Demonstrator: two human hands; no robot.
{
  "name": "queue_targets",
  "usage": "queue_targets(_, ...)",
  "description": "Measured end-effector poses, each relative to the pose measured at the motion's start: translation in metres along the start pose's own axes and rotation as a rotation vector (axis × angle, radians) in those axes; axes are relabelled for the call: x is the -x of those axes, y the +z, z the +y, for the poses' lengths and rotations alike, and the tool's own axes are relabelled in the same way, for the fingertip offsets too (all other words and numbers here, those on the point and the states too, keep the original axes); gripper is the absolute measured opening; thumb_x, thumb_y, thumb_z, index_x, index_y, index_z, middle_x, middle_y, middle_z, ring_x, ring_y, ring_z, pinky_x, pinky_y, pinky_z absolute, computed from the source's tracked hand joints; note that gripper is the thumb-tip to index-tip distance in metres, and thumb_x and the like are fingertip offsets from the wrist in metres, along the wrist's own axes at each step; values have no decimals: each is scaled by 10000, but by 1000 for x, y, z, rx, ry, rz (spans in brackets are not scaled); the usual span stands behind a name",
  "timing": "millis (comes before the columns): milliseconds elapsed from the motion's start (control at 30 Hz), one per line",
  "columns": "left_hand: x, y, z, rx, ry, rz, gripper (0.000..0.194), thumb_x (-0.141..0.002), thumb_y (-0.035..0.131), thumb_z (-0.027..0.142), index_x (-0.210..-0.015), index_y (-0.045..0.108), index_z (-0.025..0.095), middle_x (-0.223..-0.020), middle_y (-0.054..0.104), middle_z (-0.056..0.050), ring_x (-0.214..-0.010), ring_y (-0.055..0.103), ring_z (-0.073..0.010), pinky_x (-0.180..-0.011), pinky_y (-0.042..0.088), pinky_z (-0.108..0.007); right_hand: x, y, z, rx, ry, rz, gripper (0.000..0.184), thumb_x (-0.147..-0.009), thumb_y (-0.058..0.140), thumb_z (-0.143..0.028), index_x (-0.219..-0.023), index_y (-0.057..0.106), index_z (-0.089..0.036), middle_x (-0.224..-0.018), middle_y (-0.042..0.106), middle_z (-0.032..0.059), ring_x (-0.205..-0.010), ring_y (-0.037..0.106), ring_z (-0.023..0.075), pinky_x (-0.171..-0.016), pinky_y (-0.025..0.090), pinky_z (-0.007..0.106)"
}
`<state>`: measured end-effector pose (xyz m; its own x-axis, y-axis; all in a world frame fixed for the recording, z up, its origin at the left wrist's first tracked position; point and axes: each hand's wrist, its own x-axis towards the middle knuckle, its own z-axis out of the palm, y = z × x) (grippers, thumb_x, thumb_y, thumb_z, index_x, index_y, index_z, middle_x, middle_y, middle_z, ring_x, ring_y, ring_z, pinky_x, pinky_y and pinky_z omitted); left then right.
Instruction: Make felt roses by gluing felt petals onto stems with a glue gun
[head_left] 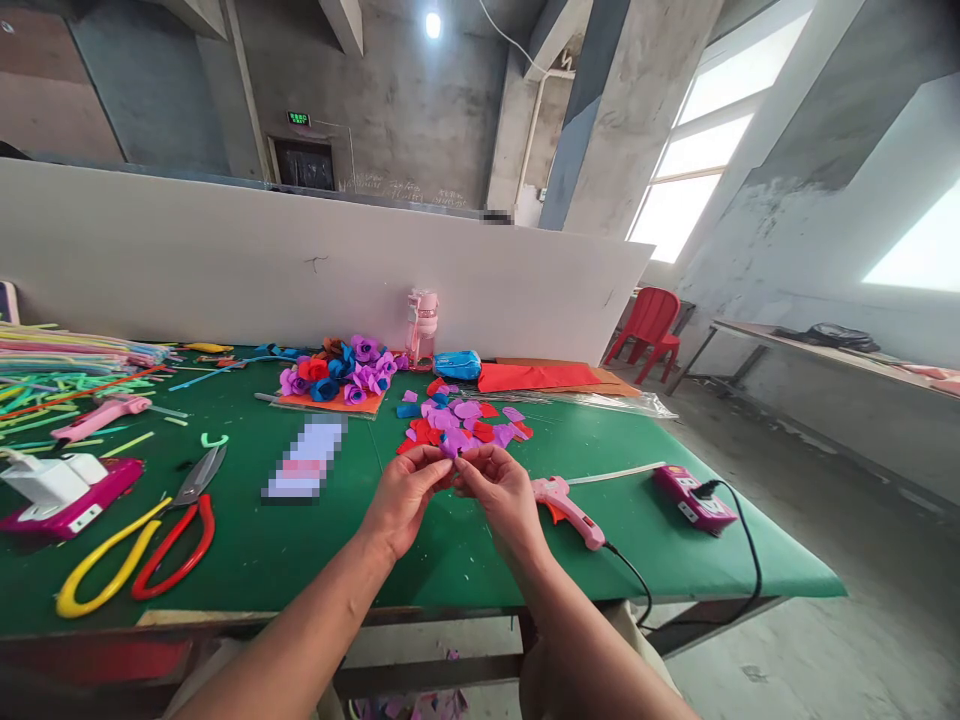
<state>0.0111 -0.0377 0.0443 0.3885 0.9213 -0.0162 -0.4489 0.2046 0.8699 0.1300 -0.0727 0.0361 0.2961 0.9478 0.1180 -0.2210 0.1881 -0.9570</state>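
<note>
My left hand [411, 495] and my right hand [496, 492] meet above the table's front half, thumbs and fingertips pinched together. Between them they hold a small purple paper flower [455, 442], partly hidden by the fingers. Just beyond lie loose purple, red and blue paper petals [469, 410]. Finished paper flowers [349, 370] in purple, red and blue are heaped farther back on the left. To the right of my right hand rests a pink glue gun [568, 510] with a glue stick [616, 474] poking out behind it.
Scissors [176, 520] with yellow and red handles lie at the left, near a white charger in a magenta power strip [112, 490] and many coloured sticks [82, 355]. Another power strip [694, 498] sits at right with its cord over the edge. A pink bottle [422, 325] stands by the white partition [300, 260].
</note>
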Motion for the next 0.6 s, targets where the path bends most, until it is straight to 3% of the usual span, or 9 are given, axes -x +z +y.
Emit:
queue_targets(367,0,2,-2,-33,3,10,229,-588,787,266,-724,660,134,-713,639,-16,-705,561,-124,-706,426,-263,3,-1,-2,233,-158,14,181,-729,652,-355,-778,612,-185,-620,601,-7,-555,545,130,-478,430,235)
queue_targets(600,-2,3,-6,18,-21,57,246,-576,797,285,-713,657,135,-669,608,7,-625,518,-83,-641,405,-223,6,-1,-1,315,-200,23,127,-749,610,-301,-796,666,-197,-687,655,14,-603,579,152,-533,478,259)
